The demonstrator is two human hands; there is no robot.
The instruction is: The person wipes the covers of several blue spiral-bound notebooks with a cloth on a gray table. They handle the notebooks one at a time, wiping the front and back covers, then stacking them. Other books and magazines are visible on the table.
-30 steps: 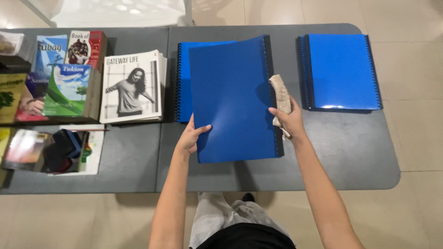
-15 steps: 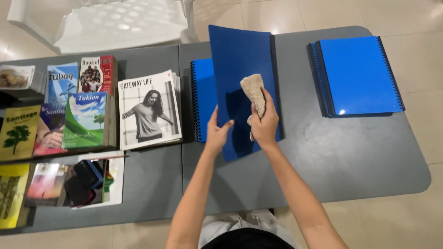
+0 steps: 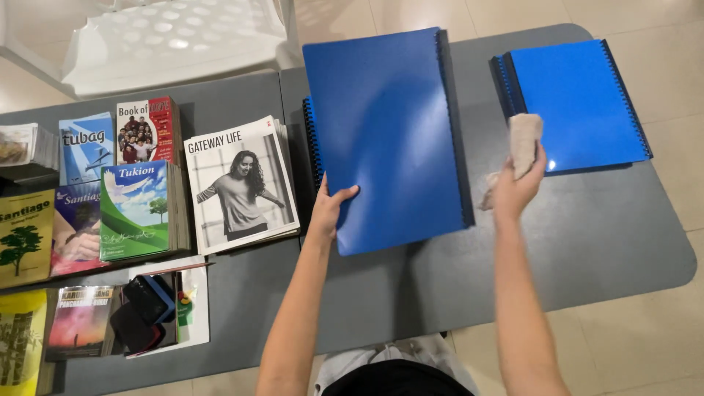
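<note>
My left hand (image 3: 330,209) grips the lower left edge of a large blue spiral-bound folder (image 3: 389,132), held raised and tilted over another blue folder (image 3: 311,143) lying on the grey table (image 3: 601,235). My right hand (image 3: 517,187) is to the right of the raised folder, closed around a crumpled beige cloth (image 3: 523,143). The cloth hangs just over the left edge of a second stack of blue folders (image 3: 579,103) at the table's right end.
Stacks of magazines and booklets (image 3: 238,183) cover the table's left half, with a small pile of dark objects on white paper (image 3: 158,312) near the front edge. A white plastic chair (image 3: 176,40) stands behind the table. The tiled floor (image 3: 645,345) shows at right.
My right hand has taken the cloth off the folder's cover and moved right, toward the right stack. The left hand still holds the folder, which now faces me flatter.
</note>
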